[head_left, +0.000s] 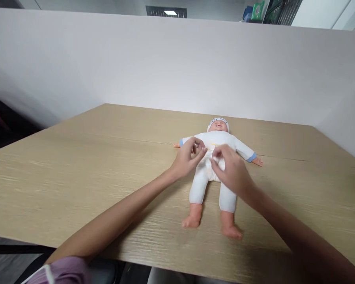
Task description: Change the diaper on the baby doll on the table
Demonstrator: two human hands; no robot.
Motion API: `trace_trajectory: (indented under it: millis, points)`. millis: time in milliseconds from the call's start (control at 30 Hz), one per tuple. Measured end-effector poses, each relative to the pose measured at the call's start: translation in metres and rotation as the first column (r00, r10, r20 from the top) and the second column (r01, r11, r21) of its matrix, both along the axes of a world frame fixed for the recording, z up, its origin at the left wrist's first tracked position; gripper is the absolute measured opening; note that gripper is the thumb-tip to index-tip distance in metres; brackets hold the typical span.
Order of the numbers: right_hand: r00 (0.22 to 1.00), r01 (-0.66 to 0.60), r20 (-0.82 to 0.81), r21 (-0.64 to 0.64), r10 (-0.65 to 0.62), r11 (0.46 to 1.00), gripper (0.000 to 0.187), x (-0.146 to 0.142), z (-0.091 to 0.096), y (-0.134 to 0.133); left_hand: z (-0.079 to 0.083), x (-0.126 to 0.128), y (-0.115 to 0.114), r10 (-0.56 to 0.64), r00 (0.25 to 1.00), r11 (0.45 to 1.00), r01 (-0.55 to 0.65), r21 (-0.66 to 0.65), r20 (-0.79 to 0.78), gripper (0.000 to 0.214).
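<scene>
A baby doll lies on its back on the table, head away from me, arms spread and feet towards me. It wears a white suit with blue cuffs and a white lettered headband. Around its hips is a white diaper with yellowish marks near the waist. My left hand is at the left side of the waist, thumb and fingertips closed on the diaper's upper edge. Opposite it, my right hand pinches the diaper's front near the middle. The fingers partly hide the waist.
The wood-grained table spreads out on both sides of the doll. A white partition rises behind it. Dark items stand beyond the left edge, and a green package shows past the partition.
</scene>
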State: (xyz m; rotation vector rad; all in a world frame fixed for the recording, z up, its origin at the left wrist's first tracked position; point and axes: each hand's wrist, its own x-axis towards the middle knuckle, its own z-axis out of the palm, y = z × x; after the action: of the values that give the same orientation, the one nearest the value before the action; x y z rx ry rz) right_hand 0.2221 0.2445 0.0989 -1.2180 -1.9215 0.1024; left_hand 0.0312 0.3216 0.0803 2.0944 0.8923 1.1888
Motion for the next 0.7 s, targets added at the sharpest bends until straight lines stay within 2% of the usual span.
trace_trajectory:
  millis: [67,133,200,300,433,567,700]
  points:
    - [0.985,-0.173,-0.040,-0.154,0.169,0.973,0.007,-0.003,-0.006,-0.038,0.004,-0.014,-0.026,-0.165,0.968,0.985,0.172,0.018,-0.190,0.027]
    - [0.974,-0.220,-0.002,-0.253,0.227,0.942,0.007,0.001,-0.019,-0.065,0.003,-0.024,-0.046,-0.299,0.889,0.949,0.314,-0.014,-0.348,0.029]
    - [0.975,-0.195,0.048,-0.303,0.219,0.933,0.009,0.012,-0.032,-0.074,-0.001,-0.029,-0.056,-0.330,0.840,0.935,0.352,-0.030,-0.431,0.029]
    - [0.994,-0.061,0.068,-0.350,0.090,0.935,0.006,0.030,-0.044,-0.062,-0.007,-0.025,-0.053,-0.253,0.840,0.961,0.276,-0.024,-0.480,0.027]
    - [0.995,0.038,0.103,-0.359,0.000,0.932,0.014,0.039,-0.041,-0.043,-0.015,-0.008,-0.043,-0.134,0.870,0.990,0.138,-0.026,-0.475,0.034]
    - [0.989,0.117,0.123,-0.287,-0.084,0.951,0.015,0.035,-0.047,-0.047,-0.025,0.003,-0.042,-0.039,0.870,0.998,0.057,0.021,-0.492,0.039]
    - [0.962,0.199,0.219,-0.164,-0.161,0.966,0.014,0.030,-0.063,-0.054,-0.030,0.004,-0.043,-0.021,0.848,0.995,0.071,0.075,-0.530,0.037]
